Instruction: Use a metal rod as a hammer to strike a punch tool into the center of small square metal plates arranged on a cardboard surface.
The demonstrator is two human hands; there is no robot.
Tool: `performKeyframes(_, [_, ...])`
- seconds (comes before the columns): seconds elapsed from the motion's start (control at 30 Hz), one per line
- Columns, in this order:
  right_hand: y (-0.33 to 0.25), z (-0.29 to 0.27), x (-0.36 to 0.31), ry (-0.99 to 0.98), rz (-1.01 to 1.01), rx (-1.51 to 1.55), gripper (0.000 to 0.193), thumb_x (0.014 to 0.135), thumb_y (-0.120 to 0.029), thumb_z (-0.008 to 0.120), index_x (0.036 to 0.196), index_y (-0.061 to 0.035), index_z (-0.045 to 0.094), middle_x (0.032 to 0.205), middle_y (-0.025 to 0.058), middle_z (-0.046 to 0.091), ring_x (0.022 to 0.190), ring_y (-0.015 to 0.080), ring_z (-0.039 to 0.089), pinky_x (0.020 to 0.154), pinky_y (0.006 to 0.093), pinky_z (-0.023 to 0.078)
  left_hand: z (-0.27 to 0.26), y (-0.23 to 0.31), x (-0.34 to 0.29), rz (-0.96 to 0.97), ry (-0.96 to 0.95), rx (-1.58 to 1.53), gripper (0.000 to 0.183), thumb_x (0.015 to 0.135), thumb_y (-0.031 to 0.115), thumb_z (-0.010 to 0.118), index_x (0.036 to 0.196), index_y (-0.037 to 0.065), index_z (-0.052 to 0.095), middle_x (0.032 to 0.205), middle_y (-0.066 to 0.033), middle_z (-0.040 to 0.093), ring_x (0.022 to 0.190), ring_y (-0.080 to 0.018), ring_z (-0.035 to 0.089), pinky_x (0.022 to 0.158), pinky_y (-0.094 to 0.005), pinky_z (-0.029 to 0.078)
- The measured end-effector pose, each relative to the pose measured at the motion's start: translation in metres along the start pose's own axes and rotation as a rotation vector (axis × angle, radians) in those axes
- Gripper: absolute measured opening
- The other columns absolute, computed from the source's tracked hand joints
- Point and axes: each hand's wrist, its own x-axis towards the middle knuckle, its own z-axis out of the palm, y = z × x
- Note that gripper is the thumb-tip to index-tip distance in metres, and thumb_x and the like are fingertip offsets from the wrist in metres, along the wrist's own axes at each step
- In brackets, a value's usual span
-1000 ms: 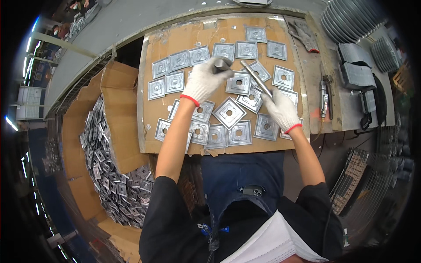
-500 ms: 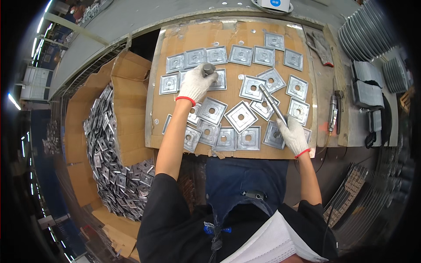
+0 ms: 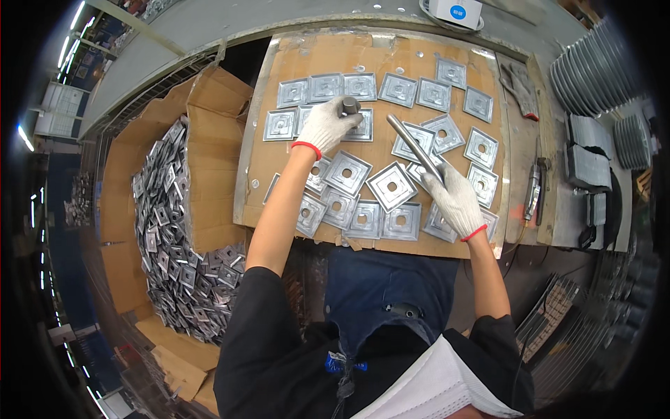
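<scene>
My left hand [image 3: 326, 128], in a white knit glove with a red cuff, is closed round a short grey metal cylinder [image 3: 350, 105]. It stands over a square metal plate [image 3: 361, 128] in the second row, partly hiding it and its neighbour. My right hand [image 3: 455, 200], gloved alike, grips one end of a long metal rod [image 3: 414, 142]. The rod points up and left, its free end apart from the cylinder. Below it lie overlapping plates with centre holes, one such plate [image 3: 391, 186] near the middle. In the upper rows, plates [image 3: 398, 89] show closed centres.
Cardboard [image 3: 307, 59] covers the work board. A large carton [image 3: 209, 188] at left is heaped with small square metal pieces [image 3: 164, 223]. To the right lie a spare glove [image 3: 518, 87] and a slim metal tool [image 3: 534, 192]; stacked round discs [image 3: 590, 70] stand beyond.
My right hand has swung the rod up and left, toward the cylinder. My left hand stays over the same plate with the cylinder. The whole view has shifted slightly.
</scene>
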Motion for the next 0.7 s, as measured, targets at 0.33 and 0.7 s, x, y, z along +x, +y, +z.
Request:
performKeyframes(0.33, [-0.117, 0.008, 0.030, 0.176, -0.316, 0.025, 0.037, 0.107, -0.038, 0.065, 0.117, -0.0026, 0.064, 0.075, 0.0212, 0.069, 0.074, 0.0429, 0.072, 0.067, 0.0484, 0.056, -0.001, -0.005, -0.006, 0.037, 0.000, -0.026, 0.035, 0.092, 0.036, 0.078, 0.116, 0.010, 0.075, 0.088, -0.0158, 0.076, 0.078, -0.0285, 0.072, 0.076, -0.0404, 0.057])
performKeyframes(0.7, [-0.056, 0.020, 0.008, 0.144, -0.175, 0.006, 0.049, 0.109, -0.050, 0.055, 0.107, -0.0021, 0.062, 0.086, 0.0279, 0.072, 0.086, 0.0490, 0.073, 0.077, 0.0573, 0.056, -0.005, 0.001, -0.005, 0.019, -0.063, -0.187, 0.035, 0.094, 0.032, 0.077, 0.115, 0.005, 0.076, 0.097, -0.0122, 0.080, 0.088, -0.0196, 0.074, 0.083, -0.0346, 0.058])
